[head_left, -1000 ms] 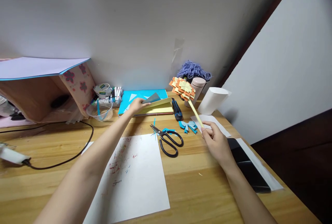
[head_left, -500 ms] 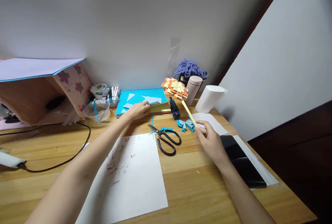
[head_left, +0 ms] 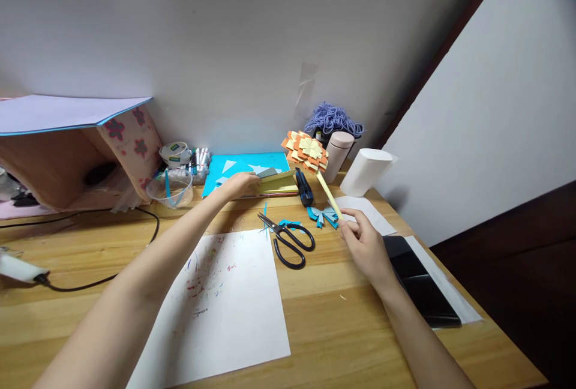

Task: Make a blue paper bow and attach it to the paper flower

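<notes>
My right hand (head_left: 363, 244) pinches the lower end of the pale yellow stem of a paper flower (head_left: 310, 150), whose layered orange and yellow petals lean up to the left. Farther off, my left hand (head_left: 243, 185) is closed on the left end of a yellow paper piece (head_left: 281, 180) over a blue sheet (head_left: 220, 164); its fingertips are partly hidden. Black-handled scissors (head_left: 290, 242) lie open between my arms. A blue paper bow (head_left: 323, 216) rests just left of my right hand, below a dark utility knife (head_left: 305, 188).
A marked white sheet (head_left: 243, 311) covers the near middle. To the right lies a black phone-like slab (head_left: 423, 281). Along the back stand a bottle (head_left: 338, 155), a paper roll (head_left: 365, 171), purple yarn (head_left: 333, 119), a clear cup (head_left: 171, 189) and a flowered box (head_left: 130, 137).
The view has shifted slightly. My left hand has shifted a little at the yellow paper, which sits slightly higher at its far edge. My right hand keeps the flower in nearly the same place.
</notes>
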A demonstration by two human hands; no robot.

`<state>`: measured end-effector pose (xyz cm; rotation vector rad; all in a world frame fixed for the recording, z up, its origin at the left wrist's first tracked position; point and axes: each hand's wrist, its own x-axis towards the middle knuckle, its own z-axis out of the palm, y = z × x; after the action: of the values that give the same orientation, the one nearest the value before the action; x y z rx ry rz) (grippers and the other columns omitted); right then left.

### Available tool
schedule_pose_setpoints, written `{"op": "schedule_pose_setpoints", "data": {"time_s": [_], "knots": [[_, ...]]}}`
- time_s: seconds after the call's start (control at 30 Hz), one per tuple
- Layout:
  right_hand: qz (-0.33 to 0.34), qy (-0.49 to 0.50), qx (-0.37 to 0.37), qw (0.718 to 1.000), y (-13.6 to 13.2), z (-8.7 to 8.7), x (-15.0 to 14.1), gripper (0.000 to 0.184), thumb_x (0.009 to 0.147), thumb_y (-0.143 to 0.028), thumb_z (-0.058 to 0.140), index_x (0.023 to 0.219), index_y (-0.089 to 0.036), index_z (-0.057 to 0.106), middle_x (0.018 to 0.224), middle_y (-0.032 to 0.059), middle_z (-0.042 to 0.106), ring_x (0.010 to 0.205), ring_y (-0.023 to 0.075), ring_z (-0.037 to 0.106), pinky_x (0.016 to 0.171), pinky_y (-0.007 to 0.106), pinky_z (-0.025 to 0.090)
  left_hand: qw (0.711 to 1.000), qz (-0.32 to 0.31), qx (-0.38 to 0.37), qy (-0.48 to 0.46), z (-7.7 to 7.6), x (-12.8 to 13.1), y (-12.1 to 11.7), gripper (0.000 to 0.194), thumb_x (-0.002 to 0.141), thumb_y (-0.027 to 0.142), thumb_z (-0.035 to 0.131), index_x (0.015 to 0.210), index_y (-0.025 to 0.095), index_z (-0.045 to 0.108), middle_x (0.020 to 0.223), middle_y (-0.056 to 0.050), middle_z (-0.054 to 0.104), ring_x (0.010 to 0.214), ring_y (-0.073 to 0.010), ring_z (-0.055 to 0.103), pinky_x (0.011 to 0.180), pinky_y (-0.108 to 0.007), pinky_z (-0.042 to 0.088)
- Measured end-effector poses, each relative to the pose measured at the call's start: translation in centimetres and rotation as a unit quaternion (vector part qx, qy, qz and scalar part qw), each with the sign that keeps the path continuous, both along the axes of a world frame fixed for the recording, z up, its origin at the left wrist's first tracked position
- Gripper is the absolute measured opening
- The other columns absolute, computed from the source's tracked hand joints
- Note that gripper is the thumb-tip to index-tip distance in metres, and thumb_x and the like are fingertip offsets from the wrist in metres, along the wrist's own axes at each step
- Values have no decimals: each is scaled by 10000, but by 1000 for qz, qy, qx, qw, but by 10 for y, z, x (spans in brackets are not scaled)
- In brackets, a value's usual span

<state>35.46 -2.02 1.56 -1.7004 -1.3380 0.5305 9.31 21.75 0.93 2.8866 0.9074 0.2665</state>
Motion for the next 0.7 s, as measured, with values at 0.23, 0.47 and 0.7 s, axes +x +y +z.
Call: {"op": "schedule_pose_setpoints", "data": {"time_s": [0.23, 0.47, 0.7], "knots": [[-4, -2, 8, 1000, 0, 1, 0, 276, 859, -425, 461, 1038, -223, 518, 561, -51, 484, 528, 125, 408, 525, 227, 331, 998, 43, 40, -32, 8, 6, -5, 195, 813, 228, 469, 830, 154, 649, 870, -76, 584, 653, -155, 538, 582, -255, 373], [-10, -2, 17, 1000, 1, 0, 0, 300, 856, -425, 468, 1061, -214, 525, 588, -29, 558, 532, 133, 454, 521, 229, 364, 993, 64, 83, -54, 30, 10, 11, 108, 761, 224, 529, 798, 186, 624, 1036, -65, 546, 911, -183, 534, 853, -311, 391], [-10, -5, 14, 1000, 2, 0, 2, 308, 857, -425, 461, 1054, -199, 530, 586, -23, 541, 543, 143, 482, 540, 240, 381, 990, 105, 91, -20, 34, 6, 13, 187, 855, 274, 442, 883, 176, 598, 966, -81, 581, 813, -194, 564, 736, -311, 420]]}}
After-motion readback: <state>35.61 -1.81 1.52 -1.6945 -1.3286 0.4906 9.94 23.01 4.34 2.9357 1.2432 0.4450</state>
